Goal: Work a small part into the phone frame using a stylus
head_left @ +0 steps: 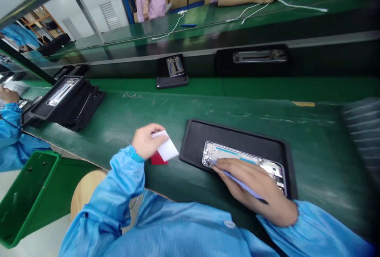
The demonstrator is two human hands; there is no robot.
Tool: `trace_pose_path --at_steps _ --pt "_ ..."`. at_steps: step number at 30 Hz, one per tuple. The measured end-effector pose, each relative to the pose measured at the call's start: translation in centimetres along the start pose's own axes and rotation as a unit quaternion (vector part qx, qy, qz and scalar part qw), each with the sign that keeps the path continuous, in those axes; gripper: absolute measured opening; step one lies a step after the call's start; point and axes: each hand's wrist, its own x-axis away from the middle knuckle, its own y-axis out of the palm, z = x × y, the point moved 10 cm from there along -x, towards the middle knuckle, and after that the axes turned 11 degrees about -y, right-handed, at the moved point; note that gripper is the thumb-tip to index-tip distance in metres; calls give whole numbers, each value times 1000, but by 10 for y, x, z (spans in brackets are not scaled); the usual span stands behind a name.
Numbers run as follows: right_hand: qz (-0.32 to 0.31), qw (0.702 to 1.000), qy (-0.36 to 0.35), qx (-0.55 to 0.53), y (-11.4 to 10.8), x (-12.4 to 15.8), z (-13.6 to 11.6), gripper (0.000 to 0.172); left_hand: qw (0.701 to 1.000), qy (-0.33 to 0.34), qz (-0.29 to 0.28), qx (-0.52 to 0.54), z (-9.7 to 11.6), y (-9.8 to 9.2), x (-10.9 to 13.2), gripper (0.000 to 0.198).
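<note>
My left hand [148,141] pinches a small white pad of paper [168,148] with a row of small marks along its top edge. Beneath it a red piece [158,159] shows on the bench. My right hand [252,186] grips a slim purple pen-like tool [242,184] with a dark end; whether it is a pair of tweezers I cannot make out. Its tip is at the left end of a phone frame [234,153], whose silver inside shows blue strips. That frame lies in a black tray [237,134], partly hidden by my right hand.
To the left, several stacked black trays [84,104] carry another phone frame [63,91]. More trayed frames [175,66] sit on the green conveyor [130,84]. Across it, co-workers in pink handle white cables [303,6]. A green bin [44,193] and a round wooden stool [84,189] stand below.
</note>
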Motion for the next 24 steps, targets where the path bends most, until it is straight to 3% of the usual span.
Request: trace_pose_path --at_steps 3,7,16,24 --pt "-22 1000 9 -12 10 4 7 12 995 -21 93 -2 -24 -40 -37 25" --pt "-33 999 11 -26 13 5 7 12 989 -31 145 -17 -46 -68 -62 30" --pt "-36 994 61 -79 20 11 18 13 984 -23 174 -29 -62 -84 -71 42" --pt "3 992 110 -63 8 8 25 7 982 -37 177 -54 -69 -97 -84 45"
